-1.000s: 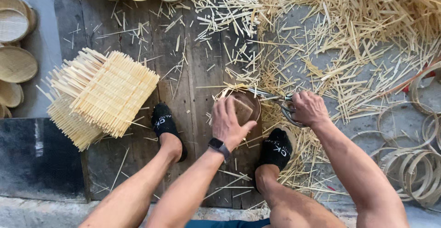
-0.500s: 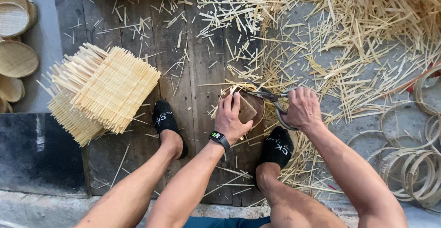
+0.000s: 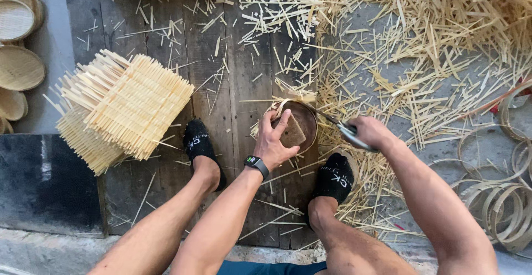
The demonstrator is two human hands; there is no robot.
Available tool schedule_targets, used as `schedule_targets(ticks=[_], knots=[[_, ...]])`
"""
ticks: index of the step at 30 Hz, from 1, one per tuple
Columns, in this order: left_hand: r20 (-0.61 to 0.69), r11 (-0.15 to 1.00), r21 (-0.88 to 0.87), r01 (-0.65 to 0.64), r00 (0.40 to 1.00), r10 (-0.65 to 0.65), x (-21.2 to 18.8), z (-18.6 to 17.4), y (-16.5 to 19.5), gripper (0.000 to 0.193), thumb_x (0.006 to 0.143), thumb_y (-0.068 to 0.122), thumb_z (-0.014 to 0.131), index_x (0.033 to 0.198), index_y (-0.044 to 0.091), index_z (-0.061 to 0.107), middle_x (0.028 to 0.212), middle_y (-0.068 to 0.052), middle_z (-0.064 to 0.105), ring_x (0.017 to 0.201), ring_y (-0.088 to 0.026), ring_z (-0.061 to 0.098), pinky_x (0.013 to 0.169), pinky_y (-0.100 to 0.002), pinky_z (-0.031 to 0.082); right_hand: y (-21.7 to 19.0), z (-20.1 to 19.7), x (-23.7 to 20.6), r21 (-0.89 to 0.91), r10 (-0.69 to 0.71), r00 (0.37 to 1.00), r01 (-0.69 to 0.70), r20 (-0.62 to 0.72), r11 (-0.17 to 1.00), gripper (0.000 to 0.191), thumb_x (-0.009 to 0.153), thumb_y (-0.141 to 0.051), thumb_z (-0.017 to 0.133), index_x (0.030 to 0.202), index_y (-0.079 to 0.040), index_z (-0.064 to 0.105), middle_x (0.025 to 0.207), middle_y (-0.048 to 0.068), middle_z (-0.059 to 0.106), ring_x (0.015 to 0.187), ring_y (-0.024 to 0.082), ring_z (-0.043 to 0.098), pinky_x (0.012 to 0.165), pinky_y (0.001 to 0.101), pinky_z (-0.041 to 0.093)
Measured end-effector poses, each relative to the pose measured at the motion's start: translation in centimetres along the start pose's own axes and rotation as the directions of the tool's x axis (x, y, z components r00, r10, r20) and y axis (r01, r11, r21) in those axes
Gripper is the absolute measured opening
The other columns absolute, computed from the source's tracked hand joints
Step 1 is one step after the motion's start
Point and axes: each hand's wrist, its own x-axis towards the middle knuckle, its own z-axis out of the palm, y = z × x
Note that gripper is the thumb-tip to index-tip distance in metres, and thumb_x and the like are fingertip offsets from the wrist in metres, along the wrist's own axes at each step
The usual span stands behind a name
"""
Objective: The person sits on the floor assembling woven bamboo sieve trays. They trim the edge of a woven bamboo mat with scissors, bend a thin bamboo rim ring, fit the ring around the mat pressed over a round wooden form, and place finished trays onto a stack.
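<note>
My left hand [image 3: 274,142] presses a small wooden block [image 3: 292,132] down inside a round bamboo hoop [image 3: 307,117] that lies on the dark planks between my feet. My right hand [image 3: 371,132] grips the handles of metal shears [image 3: 338,126], whose blades reach toward the hoop's upper right rim. Thin bamboo strips stick out around the hoop's edge. A black watch [image 3: 256,164] sits on my left wrist.
A stack of square woven bamboo mats [image 3: 124,106] lies left of my left foot [image 3: 199,144]. Round woven trays [image 3: 19,67] line the left edge and top. Loose bamboo offcuts [image 3: 421,47] cover the floor at right. Bent bamboo rings [image 3: 493,192] lie at lower right.
The hoop with my left hand on it has turned slightly, and the block sits more toward the centre. My right hand with the shears has shifted a little outward to the right.
</note>
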Motion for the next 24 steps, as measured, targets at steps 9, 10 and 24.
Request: schedule_targets(ticks=[9,10,24], knots=[[0.084,0.999,0.026,-0.045,0.996,0.043,0.3,-0.6,0.1,0.107,0.057,0.022,0.089,0.154,0.021,0.044,0.145,-0.02,0.045,0.135,-0.043,0.044,0.117,-0.05,0.04,-2.8,0.9,-1.5,-0.495,-0.273,0.792,-0.043,-0.546,0.868,0.072,0.075,-0.065,0.067,0.098,0.003,0.062,0.093,0.018,0.062,0.089,0.03,0.06,0.08,0.0409,0.052],[0.122,0.998,0.023,-0.064,0.991,0.061,0.5,-0.9,0.2,0.108,0.056,0.021,0.088,0.155,0.021,0.043,0.146,-0.02,0.045,0.137,-0.043,0.043,0.118,-0.049,0.039,-2.7,1.4,-1.1,-0.481,-0.25,0.81,-0.044,-0.53,0.876,0.069,0.077,-0.063,0.067,0.1,0.003,0.062,0.094,0.017,0.062,0.088,0.029,0.061,0.08,0.0401,0.052],[-0.257,0.99,0.065,0.122,0.961,-0.101,-1.2,2.6,2.1,0.099,0.068,0.02,0.087,0.151,0.004,0.035,0.147,-0.023,0.047,0.138,-0.042,0.046,0.116,-0.05,0.039,0.1,2.5,-0.3,-0.51,-0.408,0.669,0.051,-0.622,0.859,0.065,0.069,-0.057,0.07,0.09,0.005,0.066,0.086,0.021,0.066,0.087,0.035,0.066,0.078,0.0454,0.057]])
